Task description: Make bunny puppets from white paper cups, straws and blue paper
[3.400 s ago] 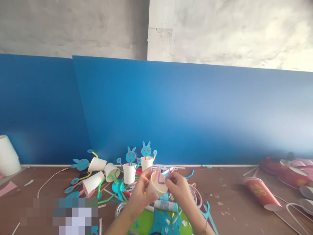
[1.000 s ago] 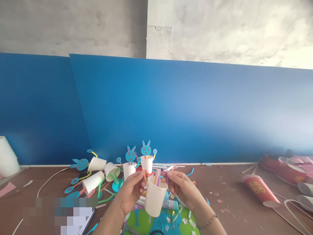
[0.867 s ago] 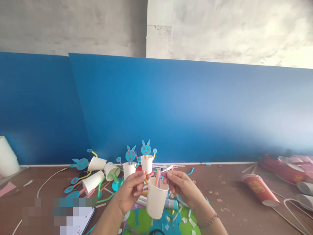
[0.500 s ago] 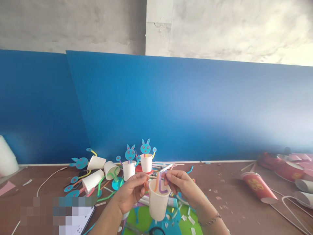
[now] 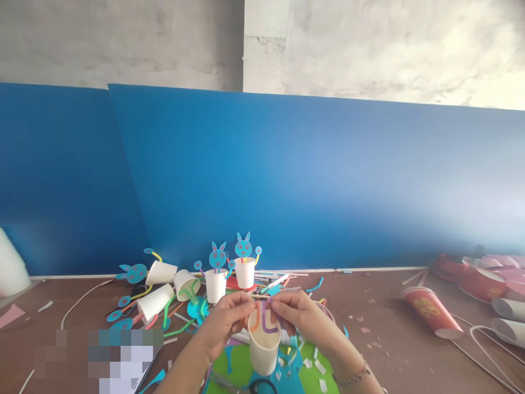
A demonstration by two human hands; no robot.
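Observation:
A white paper cup (image 5: pixel 263 353) hangs between my hands, its mouth tipped toward me. Inside it show a bent orange straw (image 5: pixel 257 317) and a bent purple straw (image 5: pixel 264 320). My left hand (image 5: pixel 229 323) is closed at the cup's left rim, pinching the orange straw. At the right rim, the fingers of my right hand (image 5: pixel 293 312) are closed on the purple straw. My fingers hide the straws' outer ends. Under the cup lie a green sheet (image 5: pixel 241 358), blue paper scraps (image 5: pixel 291 377) and a black scissor handle (image 5: pixel 262 384).
Two upright cups with blue rabbit faces (image 5: pixel 217 258) stand behind my left hand. Several similar cups (image 5: pixel 156 302) lie tipped at left, among loose straws (image 5: pixel 176 331). A red paper cup (image 5: pixel 432 312) and white cable (image 5: pixel 479 334) lie at right. A blue panel (image 5: pixel 287 180) bounds the table.
My hands have drawn slightly closer together at the cup's rim. The cup has moved a little down and tilted more toward me, showing more of its inside.

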